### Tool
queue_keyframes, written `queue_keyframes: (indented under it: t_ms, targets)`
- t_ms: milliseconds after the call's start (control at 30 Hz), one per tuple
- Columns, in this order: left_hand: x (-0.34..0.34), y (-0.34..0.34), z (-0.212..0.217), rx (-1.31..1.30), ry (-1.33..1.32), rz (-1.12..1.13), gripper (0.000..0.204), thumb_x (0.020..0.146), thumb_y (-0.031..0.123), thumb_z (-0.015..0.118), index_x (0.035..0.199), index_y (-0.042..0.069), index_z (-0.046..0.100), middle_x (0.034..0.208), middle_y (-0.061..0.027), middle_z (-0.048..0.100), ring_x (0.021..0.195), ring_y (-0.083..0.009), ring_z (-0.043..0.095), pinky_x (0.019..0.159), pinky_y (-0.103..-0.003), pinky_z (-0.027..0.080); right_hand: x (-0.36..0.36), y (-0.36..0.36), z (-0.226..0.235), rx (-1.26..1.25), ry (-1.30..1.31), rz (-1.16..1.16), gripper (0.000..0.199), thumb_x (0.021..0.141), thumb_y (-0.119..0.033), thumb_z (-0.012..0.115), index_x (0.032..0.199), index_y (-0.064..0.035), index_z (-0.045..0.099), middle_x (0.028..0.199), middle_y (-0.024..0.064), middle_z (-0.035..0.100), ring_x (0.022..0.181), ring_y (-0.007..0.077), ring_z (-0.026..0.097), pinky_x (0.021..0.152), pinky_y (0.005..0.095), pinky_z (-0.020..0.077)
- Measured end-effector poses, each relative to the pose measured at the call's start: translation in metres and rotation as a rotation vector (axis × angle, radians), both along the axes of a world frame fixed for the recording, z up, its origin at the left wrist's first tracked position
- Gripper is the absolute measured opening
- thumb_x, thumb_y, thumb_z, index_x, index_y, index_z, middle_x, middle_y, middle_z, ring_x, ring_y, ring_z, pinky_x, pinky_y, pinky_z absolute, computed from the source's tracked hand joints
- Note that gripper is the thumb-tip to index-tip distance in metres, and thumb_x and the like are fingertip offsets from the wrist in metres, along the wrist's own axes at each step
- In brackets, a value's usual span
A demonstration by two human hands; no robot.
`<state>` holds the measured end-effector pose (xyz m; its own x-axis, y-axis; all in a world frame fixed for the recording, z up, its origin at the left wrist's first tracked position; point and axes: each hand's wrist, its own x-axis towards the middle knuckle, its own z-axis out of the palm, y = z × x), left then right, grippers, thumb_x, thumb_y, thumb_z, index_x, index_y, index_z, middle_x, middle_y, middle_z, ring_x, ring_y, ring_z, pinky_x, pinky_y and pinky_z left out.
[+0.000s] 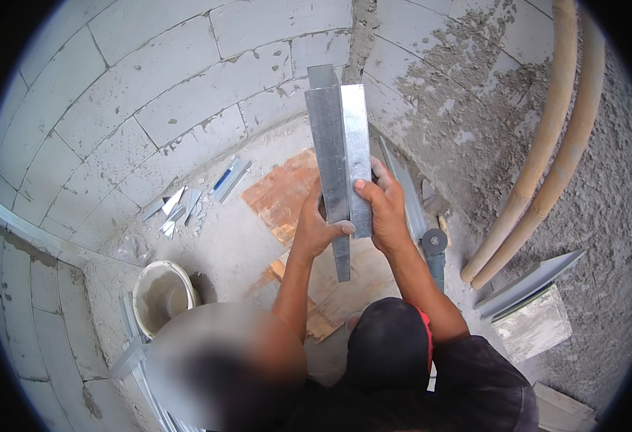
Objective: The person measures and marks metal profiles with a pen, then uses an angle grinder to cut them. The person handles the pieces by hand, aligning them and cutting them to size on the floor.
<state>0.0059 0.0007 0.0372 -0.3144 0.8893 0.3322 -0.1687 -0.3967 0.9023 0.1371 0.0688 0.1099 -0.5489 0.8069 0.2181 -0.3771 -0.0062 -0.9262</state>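
Both my hands hold galvanized metal channel pieces upright in front of me. A darker grey metal channel (pixel 328 151) is on the left, and a brighter metal channel (pixel 357 140) lies against its right side. My left hand (pixel 316 227) is closed round the lower part of the darker channel, with the thumb across its front. My right hand (pixel 388 209) grips the brighter channel at its right edge, thumb pressed on its face; some fingers are hidden behind. The darker channel's narrow lower end reaches below both hands.
A brown board (pixel 280 189) lies on the floor beneath. Metal offcuts (pixel 174 209) and a dirty bucket (pixel 163 291) are at left. An angle grinder (pixel 435 248) lies right of my right hand. Two bamboo poles (pixel 539 180) lean at right. Block walls (pixel 186 65) meet in a corner ahead.
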Motion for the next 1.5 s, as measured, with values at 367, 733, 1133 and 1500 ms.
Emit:
queue_keyframes:
  t_ms: [367, 733, 1133, 1500]
  targets:
    - [0.011, 0.003, 0.002, -0.138, 0.175, -0.037, 0.102, 0.065, 0.052, 0.097, 0.141, -0.003, 0.056, 0.129, -0.0118, 0.066, 0.120, -0.0234, 0.065, 0.102, -0.038, 0.051, 0.018, 0.021, -0.019, -0.135, 0.059, -0.020, 0.064, 0.094, -0.018, 0.071, 0.144, 0.0088, 0.042, 0.129, 0.0196, 0.062, 0.119, 0.0225, 0.062, 0.103, 0.0359, 0.0496]
    - [0.035, 0.014, -0.017, -0.208, 0.165, -0.055, 0.100, 0.072, 0.022, 0.097, 0.155, 0.001, 0.046, 0.137, -0.0143, 0.063, 0.125, -0.0241, 0.063, 0.106, -0.037, 0.049, 0.030, 0.036, -0.045, -0.253, 0.029, -0.046, 0.061, 0.097, -0.026, 0.067, 0.145, 0.0054, 0.046, 0.124, 0.0175, 0.063, 0.111, 0.0204, 0.065, 0.092, 0.0322, 0.0541]
    - [-0.006, -0.004, -0.099, -0.517, -0.343, -0.354, 0.081, 0.082, 0.045, 0.086, 0.137, -0.007, 0.056, 0.111, -0.0213, 0.072, 0.090, -0.0310, 0.076, 0.081, -0.043, 0.065, 0.038, 0.055, -0.106, -0.344, -0.377, 0.004, 0.088, 0.095, -0.056, 0.074, 0.150, 0.0061, 0.046, 0.132, 0.0212, 0.063, 0.121, 0.0286, 0.063, 0.100, 0.0409, 0.0530]
    - [-0.007, -0.026, -0.143, -0.937, -0.788, -0.600, 0.086, 0.076, 0.039, 0.091, 0.138, -0.010, 0.055, 0.108, -0.0283, 0.068, 0.085, -0.0410, 0.073, 0.074, -0.054, 0.064, 0.131, 0.133, -0.212, 0.020, -0.413, 0.027, 0.086, 0.085, -0.021, 0.085, 0.160, -0.0123, 0.043, 0.152, 0.0211, 0.052, 0.128, 0.0289, 0.059, 0.110, 0.0467, 0.0484]
